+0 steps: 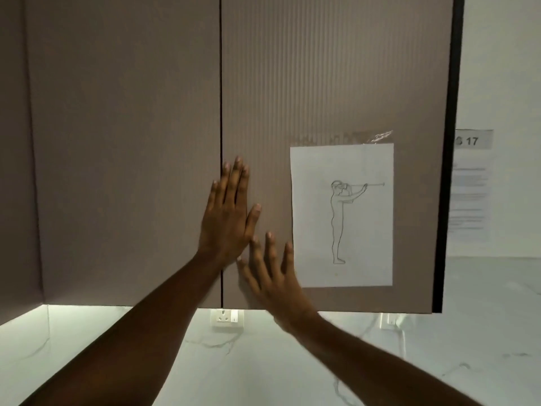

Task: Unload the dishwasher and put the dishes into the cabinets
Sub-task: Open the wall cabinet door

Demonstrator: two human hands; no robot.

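Observation:
Two taupe upper cabinet doors fill the view, both closed: the left cabinet door (123,148) and the right cabinet door (322,83), with a thin dark seam between them. My left hand (228,215) lies flat with straight fingers on the right door just beside the seam. My right hand (272,276) is flat with spread fingers on the same door, lower and to the right. Neither hand holds anything. No dishes and no dishwasher are in view.
A white sheet with a line drawing of a standing figure (342,215) is taped to the right door. Below the cabinets are a marble backsplash with a wall socket (227,317). A printed notice (471,194) hangs on the white wall at right.

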